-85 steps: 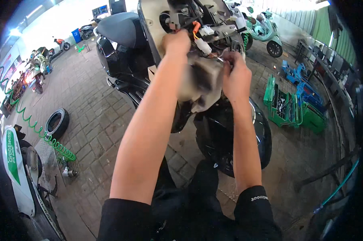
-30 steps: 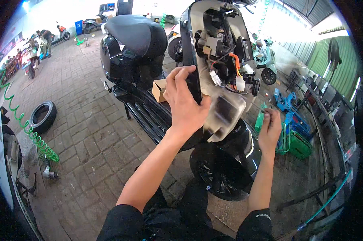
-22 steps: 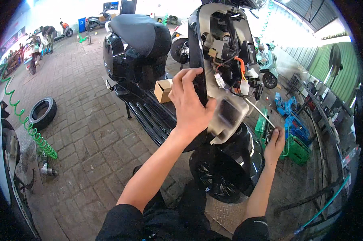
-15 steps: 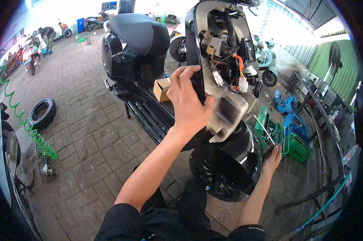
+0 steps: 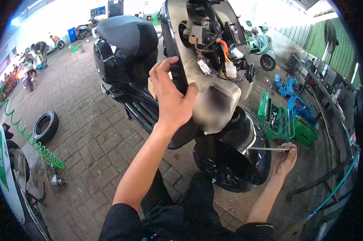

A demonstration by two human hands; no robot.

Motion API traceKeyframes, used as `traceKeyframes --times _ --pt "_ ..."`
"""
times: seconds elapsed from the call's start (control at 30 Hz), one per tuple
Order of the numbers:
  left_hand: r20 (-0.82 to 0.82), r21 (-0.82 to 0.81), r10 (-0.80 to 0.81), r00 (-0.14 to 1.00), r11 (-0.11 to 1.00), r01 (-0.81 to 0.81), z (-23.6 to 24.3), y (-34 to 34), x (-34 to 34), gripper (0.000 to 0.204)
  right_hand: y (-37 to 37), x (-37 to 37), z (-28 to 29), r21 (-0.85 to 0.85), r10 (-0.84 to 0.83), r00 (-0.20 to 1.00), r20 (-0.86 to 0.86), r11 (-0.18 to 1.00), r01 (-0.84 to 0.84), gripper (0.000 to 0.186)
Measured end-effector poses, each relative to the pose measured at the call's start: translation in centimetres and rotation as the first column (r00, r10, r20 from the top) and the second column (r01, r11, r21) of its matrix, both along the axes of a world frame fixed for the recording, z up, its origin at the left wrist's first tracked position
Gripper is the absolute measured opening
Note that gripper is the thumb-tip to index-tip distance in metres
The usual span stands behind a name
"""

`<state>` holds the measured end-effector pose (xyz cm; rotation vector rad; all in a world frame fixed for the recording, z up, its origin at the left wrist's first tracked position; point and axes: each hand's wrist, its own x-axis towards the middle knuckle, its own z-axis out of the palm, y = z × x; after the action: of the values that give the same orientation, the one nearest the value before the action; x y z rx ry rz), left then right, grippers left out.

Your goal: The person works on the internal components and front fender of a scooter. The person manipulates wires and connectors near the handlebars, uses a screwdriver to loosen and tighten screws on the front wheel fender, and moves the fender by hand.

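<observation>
My left hand (image 5: 171,102) grips the black-edged front panel (image 5: 174,44) of a black scooter, thumb on its near side and fingers at the outer edge. Inside the panel's pale shell, bare wiring shows, with an orange cable (image 5: 223,46) and white connectors (image 5: 230,69). My right hand (image 5: 285,161) is closed on a thin metal rod-like tool (image 5: 266,149); the fingers hide its other end. The rod points left, its tip in front of the glossy black front fender (image 5: 251,134); whether they touch I cannot tell. Below is the front wheel (image 5: 219,174).
A green toolbox (image 5: 270,120) and a blue one (image 5: 300,106) stand open at right, beside a metal rack (image 5: 330,132). At left lie a tyre (image 5: 45,126), a coiled green air hose (image 5: 49,154) and an air tool (image 5: 58,180). The scooter's seat (image 5: 127,34) is behind.
My right hand has moved right and slightly down, and the rod has swung from steeply slanted to nearly level. My left hand stays on the panel while the view has shifted.
</observation>
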<state>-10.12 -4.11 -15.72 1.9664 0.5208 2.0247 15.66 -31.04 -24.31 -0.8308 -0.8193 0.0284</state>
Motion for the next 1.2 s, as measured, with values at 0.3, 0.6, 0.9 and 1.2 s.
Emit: traceKeyframes --times 0.3,0.6,0.9,1.2 --pt "0.045 -0.026 -0.075 0.996 0.997 0.077 -0.1 0.3 0.3 0.062 -1.8 -2.9 -2.8 -0.303 0.034 0.999 0.023 0.953 -0.025 0.036" --pt "0.081 -0.131 -0.187 0.979 0.972 0.197 0.2 -0.3 0.9 0.068 -4.5 -4.1 -7.3 -0.852 0.17 0.966 0.197 0.517 0.082 0.026" --pt "0.13 -0.158 -0.223 0.966 0.957 0.242 0.8 -1.0 0.8 0.067 -9.5 -2.9 -9.5 -0.245 -0.279 0.667 -0.69 0.958 0.148 0.026" --pt "0.474 -0.014 -0.649 0.595 0.671 0.742 1.0 4.2 -0.7 0.05 -14.3 -5.9 -33.7 -0.861 -0.577 0.658 -0.483 0.449 -0.238 0.02"
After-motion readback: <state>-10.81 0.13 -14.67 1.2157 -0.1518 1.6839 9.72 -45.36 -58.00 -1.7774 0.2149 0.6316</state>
